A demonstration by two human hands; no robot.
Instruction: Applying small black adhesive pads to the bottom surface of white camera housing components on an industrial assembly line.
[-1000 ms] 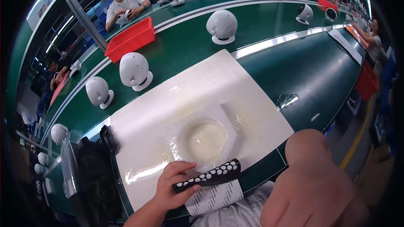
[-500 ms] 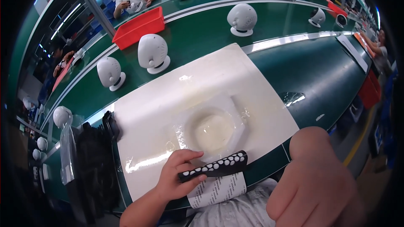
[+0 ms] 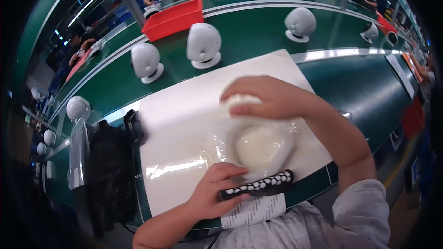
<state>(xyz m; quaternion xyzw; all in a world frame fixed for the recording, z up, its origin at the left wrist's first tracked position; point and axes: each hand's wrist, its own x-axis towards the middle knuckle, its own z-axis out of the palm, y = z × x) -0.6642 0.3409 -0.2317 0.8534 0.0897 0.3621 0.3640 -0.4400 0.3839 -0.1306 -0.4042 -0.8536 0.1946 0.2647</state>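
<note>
My left hand (image 3: pixel 213 192) grips a black strip with white oval spots (image 3: pixel 260 185) near the front edge of a white board. Beneath it hangs a strip of printed white label paper (image 3: pixel 254 210). A white angular ring (image 3: pixel 287 150) with a round cream-coloured hollow lies on the board, with clear tape around it. Just beyond the ring, my right hand (image 3: pixel 267 96) reaches over the board, fingers and thumb curved toward the left. Motion blurs the fingertips, so whether something pale sits between them is unclear.
White rounded devices on stands (image 3: pixel 203 45) line the green bench beyond the board. Behind them is a red bin (image 3: pixel 173 20), with a person's hands near it. At left are a black bag (image 3: pixel 112 170) and clear plastic (image 3: pixel 79 154). A metal edge strip (image 3: pixel 344 54) runs right.
My right hand has swung from the lower right to above the far side of the ring. My left hand keeps hold of the spotted black strip. The whole view has shifted.
</note>
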